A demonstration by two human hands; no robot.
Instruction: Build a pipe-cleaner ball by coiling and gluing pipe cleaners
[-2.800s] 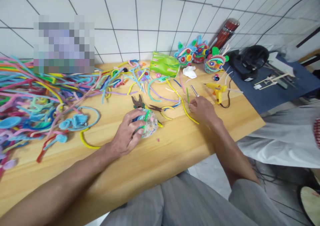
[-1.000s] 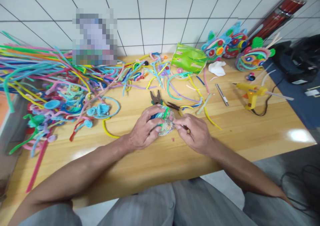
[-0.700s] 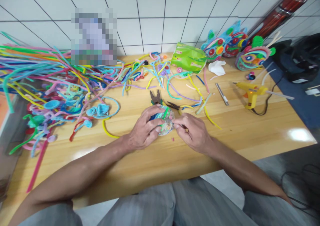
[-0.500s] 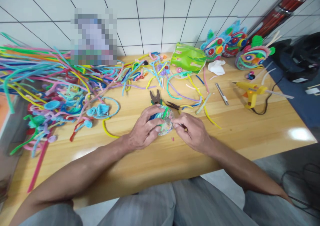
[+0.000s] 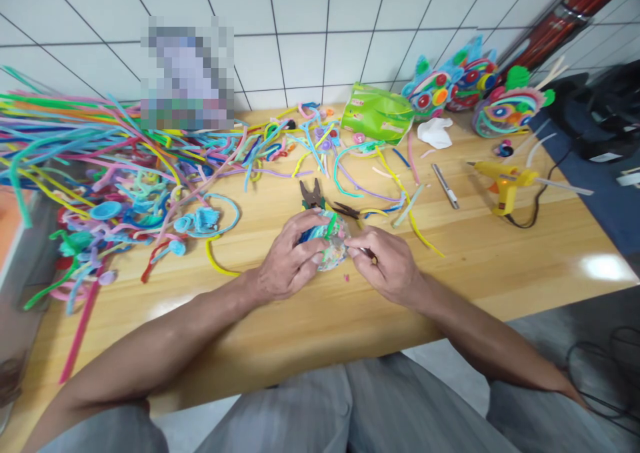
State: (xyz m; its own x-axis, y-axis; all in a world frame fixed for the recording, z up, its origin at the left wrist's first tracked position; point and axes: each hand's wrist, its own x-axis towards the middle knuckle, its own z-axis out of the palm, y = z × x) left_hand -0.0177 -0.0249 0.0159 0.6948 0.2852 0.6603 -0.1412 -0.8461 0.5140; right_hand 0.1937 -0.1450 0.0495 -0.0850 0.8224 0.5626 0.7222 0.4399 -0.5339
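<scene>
My left hand [image 5: 291, 256] is wrapped round a clear, rounded plastic piece [image 5: 334, 258] with a green strip and coloured bits showing through, resting low over the wooden table. Its far side is hidden under my fingers. My right hand [image 5: 387, 266] is closed in a pinch at the right side of this piece. A small dark end [image 5: 369, 255] shows between its fingers, too little to name. Just beyond my left fingers lie pliers [image 5: 312, 194] with open jaws. Beside them is a second, dark-jawed pair of pliers [image 5: 347, 210], partly behind the clear piece.
Pipe cleaners [image 5: 150, 153] heap over the left side. A yellow glue gun [image 5: 505, 183], a utility knife [image 5: 445, 186] and a translucent stick [image 5: 409, 206] lie right. Behind are a green packet [image 5: 376, 114], decorated animal heads [image 5: 511, 111], a tissue [image 5: 435, 133] and a red flask [image 5: 560, 26].
My right hand has come from near the knife to the clear piece and now pinches beside it. Over the last second both hands stay almost still; the view shifts slightly.
</scene>
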